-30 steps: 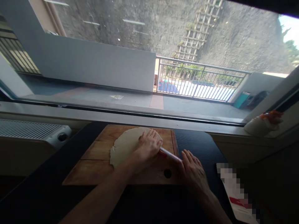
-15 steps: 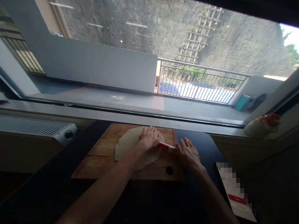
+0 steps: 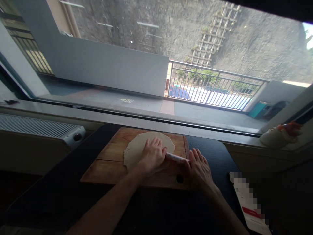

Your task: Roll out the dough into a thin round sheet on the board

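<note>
Left hand (image 3: 153,153): flattened over stick (image 3: 177,158)
Right hand (image 3: 199,165): fingers extended, on stick's end
Dough (image 3: 137,147): beneath left hand

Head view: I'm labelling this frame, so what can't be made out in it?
All in the head view:
Rod: ends hidden by the left hand and right hand.
Dough: near part hidden by the left hand and left forearm.
Left forearm: cut off by the bottom edge.
Card: partly hidden by blocky pixels.
</note>
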`<state>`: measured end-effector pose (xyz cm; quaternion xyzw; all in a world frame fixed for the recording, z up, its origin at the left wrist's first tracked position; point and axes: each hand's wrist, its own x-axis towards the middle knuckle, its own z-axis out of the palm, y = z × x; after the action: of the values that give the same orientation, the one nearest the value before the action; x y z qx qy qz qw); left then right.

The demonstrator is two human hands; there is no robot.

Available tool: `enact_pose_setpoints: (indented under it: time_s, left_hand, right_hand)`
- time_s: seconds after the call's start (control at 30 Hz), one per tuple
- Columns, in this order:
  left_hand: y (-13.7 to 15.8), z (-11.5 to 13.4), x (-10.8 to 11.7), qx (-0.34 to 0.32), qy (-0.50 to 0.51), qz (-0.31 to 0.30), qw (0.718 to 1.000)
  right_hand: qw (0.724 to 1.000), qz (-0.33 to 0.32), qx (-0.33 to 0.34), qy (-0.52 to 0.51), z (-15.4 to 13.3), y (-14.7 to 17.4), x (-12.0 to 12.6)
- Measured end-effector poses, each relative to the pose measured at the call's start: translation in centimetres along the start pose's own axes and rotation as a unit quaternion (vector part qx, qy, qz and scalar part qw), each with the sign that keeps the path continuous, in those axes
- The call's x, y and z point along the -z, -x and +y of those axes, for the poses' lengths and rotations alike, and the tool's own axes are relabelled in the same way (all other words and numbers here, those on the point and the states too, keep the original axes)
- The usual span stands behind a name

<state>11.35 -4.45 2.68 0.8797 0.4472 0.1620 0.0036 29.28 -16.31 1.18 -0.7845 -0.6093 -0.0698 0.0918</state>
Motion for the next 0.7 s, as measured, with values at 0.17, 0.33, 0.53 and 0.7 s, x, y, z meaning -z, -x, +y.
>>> enact_pose_setpoints:
  time_s: [0.17, 0.33, 0.53, 0.7]
  left_hand:
    - [-0.3, 0.3, 0.4, 0.007, 0.007, -0.004, 1.0]
    - [10.2, -0.8, 2.0, -0.073, 0.011, 0.015, 0.997]
    - [4.3, -0.6, 0.5, -0.015, -0.006, 0.019, 1.0]
    - [-1.3, -0.6, -0.1, 0.039, -0.008, -0.016, 0.999]
  right_hand:
    - [1.0, -0.018, -0.011, -0.006, -0.1, -1.3, 0.2]
    - [0.99, 0.044, 0.13, 0.008, 1.1, 7.1, -0.5]
    - [0.998, 0.007, 0.056, 0.004, 0.3, 1.2, -0.2]
    - [0.999, -0.031, -0.026, -0.006, -1.0, -5.1, 0.1]
